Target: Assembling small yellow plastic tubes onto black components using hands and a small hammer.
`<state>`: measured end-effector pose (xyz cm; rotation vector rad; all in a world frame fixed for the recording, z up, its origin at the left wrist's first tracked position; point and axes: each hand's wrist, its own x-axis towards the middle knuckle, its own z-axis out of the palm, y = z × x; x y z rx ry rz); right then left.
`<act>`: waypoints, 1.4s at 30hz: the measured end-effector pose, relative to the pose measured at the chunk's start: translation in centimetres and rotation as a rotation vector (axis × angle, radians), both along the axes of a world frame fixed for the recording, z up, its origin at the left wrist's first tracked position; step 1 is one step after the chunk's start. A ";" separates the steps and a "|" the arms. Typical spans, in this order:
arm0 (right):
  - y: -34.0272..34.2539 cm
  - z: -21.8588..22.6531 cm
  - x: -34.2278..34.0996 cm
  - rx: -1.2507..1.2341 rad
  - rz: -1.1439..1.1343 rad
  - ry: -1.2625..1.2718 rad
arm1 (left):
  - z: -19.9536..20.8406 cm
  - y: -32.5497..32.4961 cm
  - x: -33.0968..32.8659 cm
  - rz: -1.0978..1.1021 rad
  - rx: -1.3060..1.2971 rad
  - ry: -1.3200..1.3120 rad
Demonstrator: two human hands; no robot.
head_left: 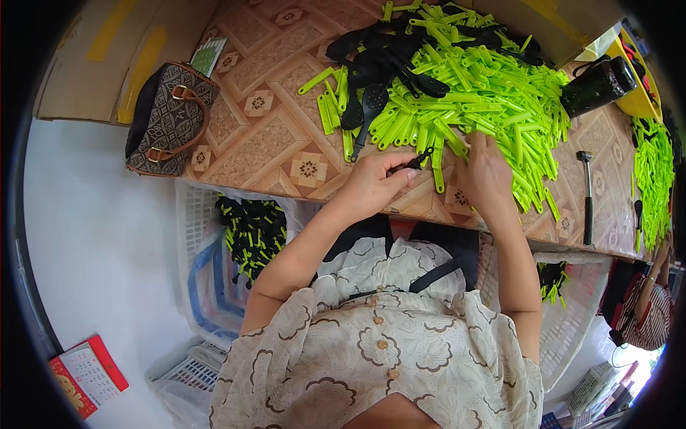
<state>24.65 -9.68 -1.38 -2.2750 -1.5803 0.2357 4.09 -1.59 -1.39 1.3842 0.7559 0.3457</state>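
My left hand (377, 184) is closed around a black utensil piece (421, 159) near the table's front edge. Its narrow stem points up and to the right, while the rest is mostly hidden by my fingers. My right hand (487, 175) is at the near side of a large heap of bright green plastic handles (471, 93), fingertips pinched at a green handle (451, 137). Left of the heap lie black spoon-like utensil heads (368, 64), with a black slotted spoon (374, 102) nearest to my left hand.
A patterned handbag (171, 118) stands at the table's left end. To the right are a hammer (587, 193), a dark jar (599, 86) and another green heap (654, 182). Below the edge, a white crate (196, 236) holds black-and-green pieces. Cardboard (100, 64) stands far left.
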 end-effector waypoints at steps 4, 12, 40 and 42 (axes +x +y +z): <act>-0.9 0.5 1.1 -0.046 0.035 -0.068 | -0.6 -0.1 -0.3 -0.005 0.003 -0.020; -0.6 -0.9 1.0 0.086 0.103 -0.125 | 0.1 0.0 -0.4 -0.064 -0.035 0.018; -0.7 3.9 1.6 0.464 0.748 -0.020 | 2.7 1.8 0.2 -0.235 -0.187 -0.028; -0.7 4.3 1.7 0.435 0.769 -0.018 | 3.0 1.8 0.2 -0.235 -0.189 -0.040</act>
